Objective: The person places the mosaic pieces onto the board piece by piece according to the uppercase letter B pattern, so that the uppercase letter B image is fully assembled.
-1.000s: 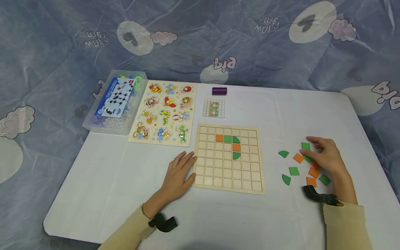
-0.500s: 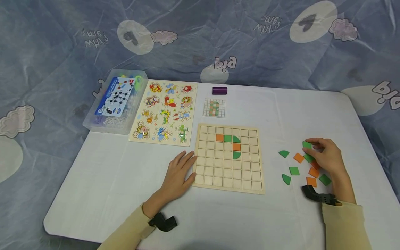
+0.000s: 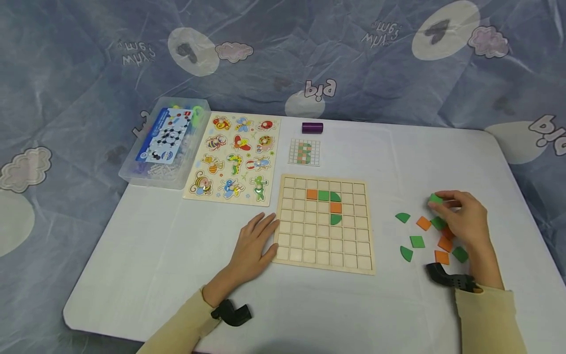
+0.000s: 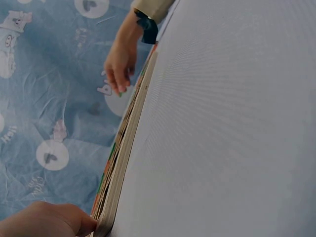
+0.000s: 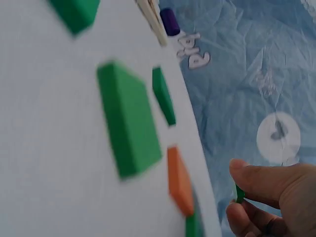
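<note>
My right hand [image 3: 465, 216] pinches a green square tile [image 3: 435, 198] between thumb and fingers, over the right side of the table. In the right wrist view only a thin edge of the held tile [image 5: 239, 194] shows between thumb and fingertips. Close below that hand lie loose orange and green tiles, among them an orange square [image 3: 423, 223] and a green quarter-circle [image 3: 403, 217]. My left hand [image 3: 253, 243] rests with straight fingers against the left edge of a wooden grid board [image 3: 309, 243]. Several orange and green pieces sit in the board's upper cells.
Behind the board lies a small printed pattern card [image 3: 304, 152], with a purple cylinder [image 3: 312, 128] beyond it. An insect peg puzzle [image 3: 224, 164] and a clear plastic box [image 3: 177, 179] stand at the back left. A patterned cloth [image 3: 353, 64] hangs behind the table.
My right hand has taken hold of the far green square and lifted it off the table. The left hand keeps its place at the board's edge.
</note>
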Action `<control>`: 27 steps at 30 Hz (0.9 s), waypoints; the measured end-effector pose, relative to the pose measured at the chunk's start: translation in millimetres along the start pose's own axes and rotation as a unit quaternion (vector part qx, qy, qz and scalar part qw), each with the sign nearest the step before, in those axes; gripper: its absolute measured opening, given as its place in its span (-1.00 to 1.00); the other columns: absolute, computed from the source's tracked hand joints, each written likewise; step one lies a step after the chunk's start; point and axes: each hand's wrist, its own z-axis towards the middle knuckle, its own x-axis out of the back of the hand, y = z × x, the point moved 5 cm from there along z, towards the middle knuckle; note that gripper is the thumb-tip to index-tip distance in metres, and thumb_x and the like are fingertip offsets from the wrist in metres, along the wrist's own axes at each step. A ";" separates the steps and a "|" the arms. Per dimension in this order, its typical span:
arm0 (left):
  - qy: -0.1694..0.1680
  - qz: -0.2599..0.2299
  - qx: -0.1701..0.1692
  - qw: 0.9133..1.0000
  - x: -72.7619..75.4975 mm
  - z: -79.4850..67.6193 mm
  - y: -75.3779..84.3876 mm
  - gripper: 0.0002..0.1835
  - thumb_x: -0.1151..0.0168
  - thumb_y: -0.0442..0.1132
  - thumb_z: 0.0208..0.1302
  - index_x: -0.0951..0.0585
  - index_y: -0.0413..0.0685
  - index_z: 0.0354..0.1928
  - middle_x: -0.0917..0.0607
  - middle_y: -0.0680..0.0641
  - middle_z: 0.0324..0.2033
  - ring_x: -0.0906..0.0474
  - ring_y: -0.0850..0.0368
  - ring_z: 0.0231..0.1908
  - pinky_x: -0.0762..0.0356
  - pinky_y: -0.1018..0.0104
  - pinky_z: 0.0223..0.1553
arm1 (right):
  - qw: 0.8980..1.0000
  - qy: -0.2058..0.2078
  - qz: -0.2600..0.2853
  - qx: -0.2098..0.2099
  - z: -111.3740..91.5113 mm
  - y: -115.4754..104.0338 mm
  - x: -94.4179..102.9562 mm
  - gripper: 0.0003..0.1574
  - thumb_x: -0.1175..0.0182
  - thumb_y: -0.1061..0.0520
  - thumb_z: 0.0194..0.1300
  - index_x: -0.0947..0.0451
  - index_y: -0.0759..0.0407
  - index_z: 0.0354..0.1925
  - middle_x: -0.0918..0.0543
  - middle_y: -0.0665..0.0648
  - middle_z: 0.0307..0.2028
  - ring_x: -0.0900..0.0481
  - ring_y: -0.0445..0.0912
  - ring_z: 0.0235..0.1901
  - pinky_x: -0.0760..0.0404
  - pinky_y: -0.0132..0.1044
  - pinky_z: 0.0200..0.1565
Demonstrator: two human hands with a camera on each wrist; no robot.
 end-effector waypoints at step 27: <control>-0.001 0.000 0.002 1.000 -0.9 0.1 -1.0 -0.46 -0.12 -0.18 0.30 -0.44 -0.13 0.33 -0.41 -0.14 0.37 -0.18 -0.16 0.41 -0.22 -0.18 0.25 | 0.947 -0.159 0.074 0.268 -32.2 -214.3 -122.4 -0.68 -0.40 0.28 0.10 -0.68 0.34 -0.13 -0.59 0.20 -0.29 -0.52 -0.12 -0.42 -0.47 -0.32 -0.34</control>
